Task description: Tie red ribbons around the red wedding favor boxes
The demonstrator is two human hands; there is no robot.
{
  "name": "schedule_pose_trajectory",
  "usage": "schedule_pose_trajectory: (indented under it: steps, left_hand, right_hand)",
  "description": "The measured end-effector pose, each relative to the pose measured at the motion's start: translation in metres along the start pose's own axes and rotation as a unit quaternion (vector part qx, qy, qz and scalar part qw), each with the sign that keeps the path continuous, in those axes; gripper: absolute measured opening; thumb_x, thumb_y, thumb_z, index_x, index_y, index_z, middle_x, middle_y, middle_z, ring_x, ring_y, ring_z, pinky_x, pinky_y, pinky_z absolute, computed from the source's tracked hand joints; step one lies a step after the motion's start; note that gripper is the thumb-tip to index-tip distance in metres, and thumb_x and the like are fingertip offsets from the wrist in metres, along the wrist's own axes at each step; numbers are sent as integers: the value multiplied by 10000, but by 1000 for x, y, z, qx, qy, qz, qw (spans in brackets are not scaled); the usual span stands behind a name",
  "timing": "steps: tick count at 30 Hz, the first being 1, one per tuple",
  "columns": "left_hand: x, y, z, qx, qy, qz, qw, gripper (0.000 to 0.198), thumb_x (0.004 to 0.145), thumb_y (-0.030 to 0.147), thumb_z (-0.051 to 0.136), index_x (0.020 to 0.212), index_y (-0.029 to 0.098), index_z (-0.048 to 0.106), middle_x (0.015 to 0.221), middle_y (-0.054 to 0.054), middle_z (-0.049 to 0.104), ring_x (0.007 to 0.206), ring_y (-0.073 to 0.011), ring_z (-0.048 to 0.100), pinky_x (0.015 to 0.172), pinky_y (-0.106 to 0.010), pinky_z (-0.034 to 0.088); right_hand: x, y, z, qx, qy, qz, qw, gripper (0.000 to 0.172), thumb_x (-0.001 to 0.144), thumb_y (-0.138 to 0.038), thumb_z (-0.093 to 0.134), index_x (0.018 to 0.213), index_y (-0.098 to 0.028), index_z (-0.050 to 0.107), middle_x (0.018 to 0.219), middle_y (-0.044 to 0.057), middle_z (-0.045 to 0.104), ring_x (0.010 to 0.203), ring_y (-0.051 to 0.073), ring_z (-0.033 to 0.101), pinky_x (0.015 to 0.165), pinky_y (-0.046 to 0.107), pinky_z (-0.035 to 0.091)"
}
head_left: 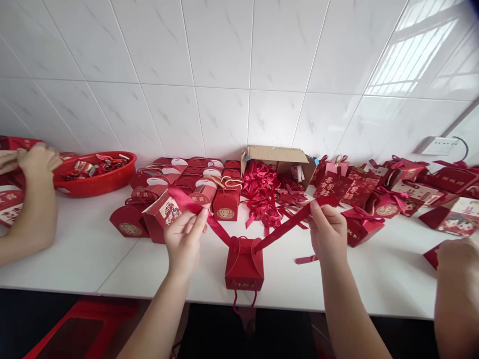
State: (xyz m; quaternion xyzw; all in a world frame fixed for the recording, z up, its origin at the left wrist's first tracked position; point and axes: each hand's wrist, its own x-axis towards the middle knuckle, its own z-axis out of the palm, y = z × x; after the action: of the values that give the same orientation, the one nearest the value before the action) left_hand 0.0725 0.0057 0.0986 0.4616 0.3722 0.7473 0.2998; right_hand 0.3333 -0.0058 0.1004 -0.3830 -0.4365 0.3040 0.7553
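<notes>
A small red gift box (pixel 244 267) stands at the table's front edge, its cord handle hanging over the side. A red ribbon (pixel 280 230) runs through the top of the box, with its two ends drawn up and apart in a V. My left hand (pixel 186 238) pinches one end between thumb and fingers, up and to the left of the box. On the other side, my right hand (pixel 328 229) pinches the opposite end. Both hands are clear of the box itself.
Behind are rows of red gift boxes (pixel 226 205) and a cardboard carton (pixel 275 153) spilling red ribbons (pixel 260 184). Finished-looking boxes (pixel 364 229) crowd the right. A red basin (pixel 97 182) of sweets stands left. Other people's arms (pixel 37 209) reach in at both sides.
</notes>
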Motion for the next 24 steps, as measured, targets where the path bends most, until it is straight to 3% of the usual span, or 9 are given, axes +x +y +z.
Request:
schedule_pose_trajectory:
  steps: [3,6,9,12,24]
  left_hand:
    - [5,3,12,-18,-36,-4,999,148,730,326,774,761,181,765,662,-6,685,539,-88,510,491,-212,405]
    - [6,7,21,-12,-68,4,998,172,750,336,760,856,203,782,757,-26,735,679,-134,625,582,-218,478]
    - [5,11,26,1,-106,19,994,152,778,332,736,856,209,780,785,-27,739,760,-160,658,676,-241,505]
    - [4,15,29,9,-132,31,991,130,795,315,721,853,211,773,743,-12,716,722,-150,640,662,-240,494]
    - [10,37,41,14,-170,69,983,196,840,368,666,866,205,771,792,-53,742,778,-202,675,774,-328,537]
  right_hand:
    - [8,-11,12,7,-53,0,999,189,765,-381,753,713,-213,686,695,2,668,665,143,612,626,272,493]
    - [10,-19,24,18,-84,-16,996,173,781,-382,740,741,-225,679,636,-27,584,593,113,519,564,245,429]
    - [9,-24,34,30,-117,-22,992,214,813,-387,707,690,-216,669,654,-18,549,634,122,497,601,259,411]
    - [7,-29,43,33,-142,-17,989,217,826,-361,695,669,-212,670,667,-18,528,643,121,464,628,267,387]
    - [8,-41,58,17,-151,-31,988,329,810,-385,696,567,-200,573,617,-30,412,583,110,335,578,277,293]
